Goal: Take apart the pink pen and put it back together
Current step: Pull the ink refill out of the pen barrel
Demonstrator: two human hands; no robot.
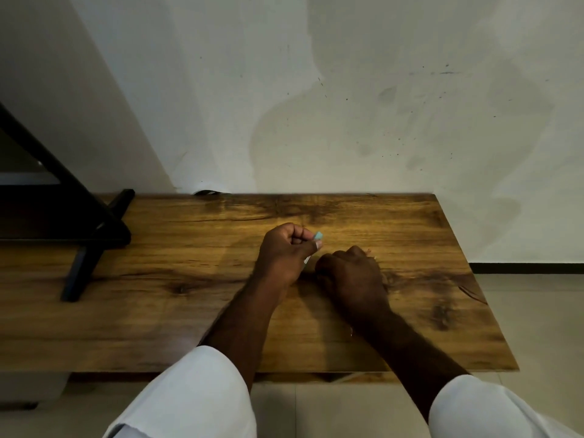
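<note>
hands first: our left hand (286, 254) is curled into a fist above the wooden table (158, 311), thumb pressed toward the forefinger, and it grips a small part whose pale teal end (318, 236) pokes out past the knuckles. a thin, light sliver (306, 259) shows below the thumb, running toward our right hand (349, 273). that hand is also closed, knuckles up, resting on or just over the tabletop, beside the left and nearly touching it. we cannot tell what it holds, since the fingers face away from us.

the pink pen itself is not plainly visible. we judge it, or its pieces, to be held between the two fists, near the middle of the table. no pink shows anywhere, and whether the teal bit is a cap, a plug or a clicker is beyond us.

as for handling, we expect a pen to be light, stiff and smooth plastic, likely slippery between dry fingertips. any refill would be thin and easy to bend, and a spring, if there is one, could jump away and roll. we would hold the barrel firmly near the joint with one hand and turn or pull the end piece with the other, keeping low over the wood so dropped parts stay close.

dim light muddies the right hand's outline. white sleeves (202, 396) cover our forearms' lower parts. a black stand (88, 241) sits at far left, well apart.
</note>
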